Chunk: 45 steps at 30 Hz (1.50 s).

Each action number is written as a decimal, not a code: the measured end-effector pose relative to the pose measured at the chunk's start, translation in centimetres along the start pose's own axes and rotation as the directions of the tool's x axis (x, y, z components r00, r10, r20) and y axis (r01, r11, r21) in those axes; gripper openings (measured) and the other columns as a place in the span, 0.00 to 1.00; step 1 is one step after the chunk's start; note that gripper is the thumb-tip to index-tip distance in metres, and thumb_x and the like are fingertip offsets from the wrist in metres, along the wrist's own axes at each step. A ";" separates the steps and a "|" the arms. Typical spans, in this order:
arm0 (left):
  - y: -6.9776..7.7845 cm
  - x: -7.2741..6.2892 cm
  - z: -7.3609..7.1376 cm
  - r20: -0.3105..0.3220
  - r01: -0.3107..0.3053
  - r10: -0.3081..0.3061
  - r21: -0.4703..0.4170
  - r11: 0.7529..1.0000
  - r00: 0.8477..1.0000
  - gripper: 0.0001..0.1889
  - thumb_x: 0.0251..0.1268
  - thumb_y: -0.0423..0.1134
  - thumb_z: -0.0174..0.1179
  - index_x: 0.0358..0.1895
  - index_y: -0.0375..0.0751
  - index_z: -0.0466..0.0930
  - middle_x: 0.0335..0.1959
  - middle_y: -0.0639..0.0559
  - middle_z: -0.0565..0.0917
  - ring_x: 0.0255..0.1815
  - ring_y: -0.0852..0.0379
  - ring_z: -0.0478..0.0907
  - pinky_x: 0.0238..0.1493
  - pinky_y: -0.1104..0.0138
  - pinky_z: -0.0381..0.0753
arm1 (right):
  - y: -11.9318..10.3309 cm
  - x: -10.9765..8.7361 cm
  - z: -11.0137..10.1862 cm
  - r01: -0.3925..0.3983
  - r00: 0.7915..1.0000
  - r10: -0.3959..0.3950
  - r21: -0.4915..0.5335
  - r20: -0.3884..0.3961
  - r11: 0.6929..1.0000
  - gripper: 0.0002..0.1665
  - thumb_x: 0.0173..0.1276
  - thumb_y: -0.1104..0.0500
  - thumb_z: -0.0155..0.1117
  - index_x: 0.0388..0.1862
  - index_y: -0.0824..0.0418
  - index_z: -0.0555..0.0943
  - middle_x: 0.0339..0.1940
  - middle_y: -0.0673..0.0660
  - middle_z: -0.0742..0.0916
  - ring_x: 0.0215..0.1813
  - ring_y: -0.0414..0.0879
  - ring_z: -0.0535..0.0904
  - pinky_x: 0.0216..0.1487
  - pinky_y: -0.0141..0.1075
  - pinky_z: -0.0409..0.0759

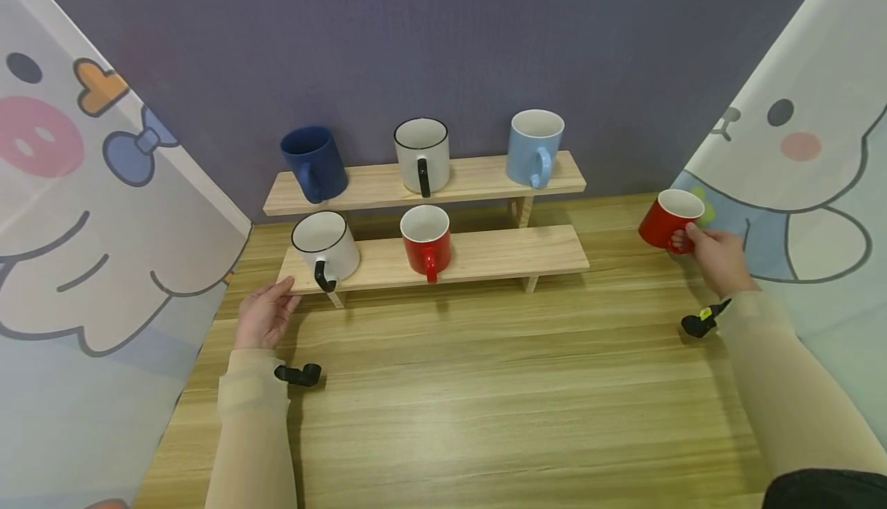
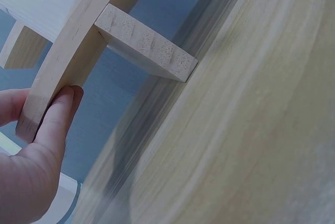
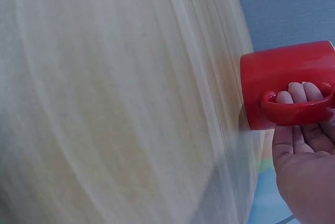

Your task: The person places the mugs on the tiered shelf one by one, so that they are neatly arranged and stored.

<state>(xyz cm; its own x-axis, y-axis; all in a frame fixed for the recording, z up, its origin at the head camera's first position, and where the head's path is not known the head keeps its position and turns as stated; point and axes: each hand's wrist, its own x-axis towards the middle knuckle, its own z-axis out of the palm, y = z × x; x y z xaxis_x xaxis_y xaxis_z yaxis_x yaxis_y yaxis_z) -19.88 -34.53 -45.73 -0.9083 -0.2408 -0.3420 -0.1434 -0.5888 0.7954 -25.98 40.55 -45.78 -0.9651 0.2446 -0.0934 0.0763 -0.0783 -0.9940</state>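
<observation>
My right hand (image 1: 721,261) holds a red mug (image 1: 661,220) by its handle, at the far right of the table. In the right wrist view, fingers pass through the handle of the red mug (image 3: 288,75); whether its base touches the table I cannot tell. My left hand (image 1: 266,315) pinches the left end of the lower wooden shelf (image 1: 513,251), thumb and fingers on opposite faces in the left wrist view. On that shelf stand a white mug (image 1: 326,243) with black rim and handle, nearest my left hand, and another red mug (image 1: 426,241).
On the upper wooden shelf (image 1: 478,174) stand a dark blue mug (image 1: 315,162), a white mug (image 1: 423,155) with a black handle, and a light blue mug (image 1: 535,147). Cartoon-printed panels (image 1: 783,139) flank the wood-grain table (image 1: 499,386); a dark wall (image 1: 443,39) rises behind.
</observation>
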 end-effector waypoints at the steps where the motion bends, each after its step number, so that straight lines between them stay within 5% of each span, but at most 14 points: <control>1: 0.0 0.0 0.0 -0.002 0.000 0.000 0.002 1.000 1.000 0.02 0.73 0.25 0.61 0.41 0.31 0.82 0.32 0.44 0.85 0.31 0.57 0.85 0.42 0.72 0.86 | 0.0 0.0 0.0 0.002 1.000 -0.002 -0.011 0.000 1.000 0.16 0.81 0.54 0.58 0.33 0.57 0.84 0.31 0.48 0.88 0.35 0.37 0.85 0.42 0.23 0.83; 17: 0.0 0.0 0.1 -0.011 0.021 -0.021 0.017 1.000 1.000 0.07 0.71 0.27 0.64 0.46 0.31 0.77 0.35 0.44 0.85 0.33 0.57 0.85 0.45 0.72 0.85 | -0.2 -1.1 0.3 0.061 0.998 -0.061 -0.075 0.004 0.995 0.14 0.79 0.54 0.59 0.37 0.60 0.86 0.33 0.47 0.88 0.39 0.37 0.84 0.46 0.21 0.81; 25: 0.1 0.0 0.4 -0.025 0.019 -0.019 0.020 1.000 1.000 0.06 0.71 0.27 0.64 0.46 0.32 0.77 0.34 0.45 0.85 0.33 0.57 0.85 0.45 0.72 0.85 | 0.0 -2.0 0.7 0.063 0.998 -0.061 0.086 -0.024 0.994 0.12 0.77 0.56 0.62 0.36 0.61 0.88 0.34 0.50 0.88 0.38 0.39 0.85 0.47 0.22 0.82; 32: 0.1 0.0 0.4 -0.039 0.025 -0.025 0.011 1.000 0.999 0.09 0.71 0.26 0.64 0.48 0.32 0.75 0.33 0.45 0.85 0.31 0.57 0.85 0.44 0.72 0.86 | -1.5 -4.2 2.9 0.052 0.998 -0.045 0.210 -0.038 0.976 0.11 0.73 0.57 0.67 0.38 0.64 0.88 0.35 0.53 0.89 0.39 0.41 0.85 0.48 0.24 0.83; 37: 0.2 -0.1 0.2 -0.050 0.027 -0.026 0.015 1.000 0.998 0.12 0.70 0.27 0.65 0.51 0.32 0.73 0.33 0.45 0.85 0.31 0.57 0.84 0.43 0.72 0.86 | -2.7 -5.9 5.1 0.108 0.994 -0.111 0.291 -0.004 0.951 0.11 0.73 0.61 0.67 0.38 0.69 0.88 0.33 0.56 0.89 0.36 0.44 0.85 0.46 0.27 0.85; 45: 0.2 -0.1 0.1 -0.044 0.023 -0.022 0.004 1.000 0.999 0.10 0.70 0.26 0.65 0.48 0.31 0.74 0.34 0.45 0.85 0.31 0.57 0.84 0.42 0.72 0.86 | -3.8 -8.8 7.9 0.170 0.979 -0.194 0.273 0.066 0.947 0.11 0.75 0.64 0.65 0.39 0.74 0.86 0.33 0.57 0.89 0.38 0.45 0.84 0.48 0.28 0.84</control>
<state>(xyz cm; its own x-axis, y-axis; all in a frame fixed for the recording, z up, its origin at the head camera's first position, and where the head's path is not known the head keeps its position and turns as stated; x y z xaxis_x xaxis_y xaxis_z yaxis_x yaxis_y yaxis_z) -19.86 -34.49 -45.47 -0.8868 -0.2611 -0.3813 -0.1656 -0.5908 0.7897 -19.78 31.04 -40.74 -0.9760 0.1906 0.1056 -0.1597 -0.2965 -0.9416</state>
